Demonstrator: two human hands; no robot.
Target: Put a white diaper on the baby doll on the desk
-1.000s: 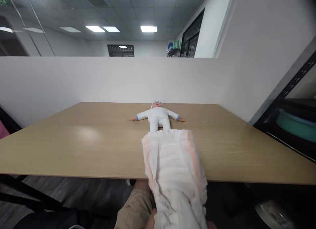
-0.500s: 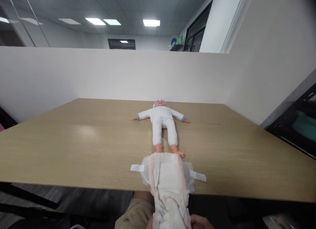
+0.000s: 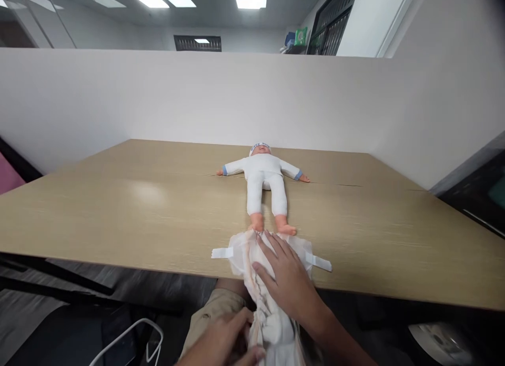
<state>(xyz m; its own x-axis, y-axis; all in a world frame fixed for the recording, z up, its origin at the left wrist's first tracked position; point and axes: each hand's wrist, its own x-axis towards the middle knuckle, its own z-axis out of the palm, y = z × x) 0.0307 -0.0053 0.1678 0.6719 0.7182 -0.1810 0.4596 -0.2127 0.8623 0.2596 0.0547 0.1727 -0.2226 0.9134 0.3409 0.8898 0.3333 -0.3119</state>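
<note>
An unfolded white diaper (image 3: 272,324) lies over the table's front edge, its lower part hanging down toward my lap. Its two side tabs stick out left and right on the tabletop. My right hand (image 3: 286,276) rests flat on the diaper's upper part, fingers spread toward the doll's feet. Lower down, my left hand (image 3: 231,334) pinches the diaper's left edge between thumb and fingers. Beyond the diaper a baby doll (image 3: 266,184) in a white suit with blue cuffs lies on its back, arms stretched out, its feet close to the diaper's top edge.
The wooden table (image 3: 158,219) reaches back to a white partition (image 3: 197,98). Below the front edge on the left are a dark seat (image 3: 67,334) and a white cable (image 3: 130,332). A pale rounded object (image 3: 437,342) sits under the table at right.
My right hand has come up from below the table edge onto the diaper's upper part. My left hand has come into fuller view at its left edge. The camera view has tilted down.
</note>
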